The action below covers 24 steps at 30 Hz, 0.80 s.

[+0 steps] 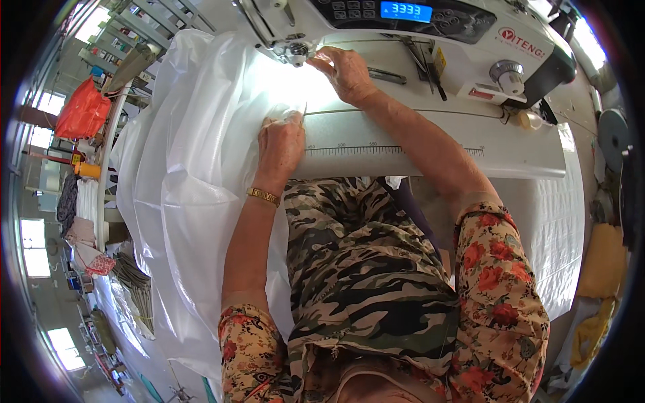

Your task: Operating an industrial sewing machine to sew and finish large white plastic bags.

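Observation:
A large, glossy white plastic sheet (191, 161) lies in folds over the left of the sewing table and hangs down its front. My left hand (282, 144) is closed on the sheet's right edge, fingers curled, just left of the printed ruler. Beside the needle area of a white sewing machine (443, 50), my right hand (346, 75) has its fingertips pinched together. Bright lamp glare and the fingers hide what that pinch holds. The sewing head (295, 54) hangs above the sheet, slightly left of my right fingertips.
Tweezers (387, 76) and dark-handled scissors (426, 64) lie on the table (430, 124) under the machine arm. A small roll (529, 121) sits at the right end. Left stands a rack with a red bag (83, 111). More white sheeting (554, 228) hangs at the right.

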Each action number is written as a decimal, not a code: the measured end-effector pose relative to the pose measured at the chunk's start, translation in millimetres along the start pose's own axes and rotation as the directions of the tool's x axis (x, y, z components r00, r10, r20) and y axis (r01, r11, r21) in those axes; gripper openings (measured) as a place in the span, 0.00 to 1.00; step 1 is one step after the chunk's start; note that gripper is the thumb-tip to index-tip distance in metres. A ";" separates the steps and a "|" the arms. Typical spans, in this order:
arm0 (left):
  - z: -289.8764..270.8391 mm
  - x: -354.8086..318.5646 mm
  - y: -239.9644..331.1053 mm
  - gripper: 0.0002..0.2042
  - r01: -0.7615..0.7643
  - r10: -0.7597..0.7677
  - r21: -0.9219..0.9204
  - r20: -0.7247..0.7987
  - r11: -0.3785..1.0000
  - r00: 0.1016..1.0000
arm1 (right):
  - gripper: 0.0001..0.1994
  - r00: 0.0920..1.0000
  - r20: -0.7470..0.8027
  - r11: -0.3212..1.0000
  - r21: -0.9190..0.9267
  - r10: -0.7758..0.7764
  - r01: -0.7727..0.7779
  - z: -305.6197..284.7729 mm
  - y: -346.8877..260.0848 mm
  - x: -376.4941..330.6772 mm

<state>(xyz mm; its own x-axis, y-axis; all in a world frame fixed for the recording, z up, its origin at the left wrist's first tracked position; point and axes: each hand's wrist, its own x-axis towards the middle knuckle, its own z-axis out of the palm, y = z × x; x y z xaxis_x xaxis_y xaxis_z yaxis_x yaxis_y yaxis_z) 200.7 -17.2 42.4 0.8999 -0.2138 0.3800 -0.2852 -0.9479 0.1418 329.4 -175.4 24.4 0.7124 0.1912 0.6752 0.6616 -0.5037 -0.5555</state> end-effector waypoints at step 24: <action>28.5 55.5 -43.4 0.07 -0.007 0.000 -0.035 -0.193 0.999 0.981 | 0.11 0.982 0.188 0.983 -0.174 -0.029 0.063 -29.8 -0.6 -4.0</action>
<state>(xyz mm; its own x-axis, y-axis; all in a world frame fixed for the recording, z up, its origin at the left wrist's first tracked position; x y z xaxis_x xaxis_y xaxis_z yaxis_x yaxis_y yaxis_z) 272.4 5.4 31.3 0.8192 -0.1643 0.5494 -0.3026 -0.9377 0.1708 319.1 -200.9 36.4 0.7239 0.3610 0.5879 0.6542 -0.6296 -0.4190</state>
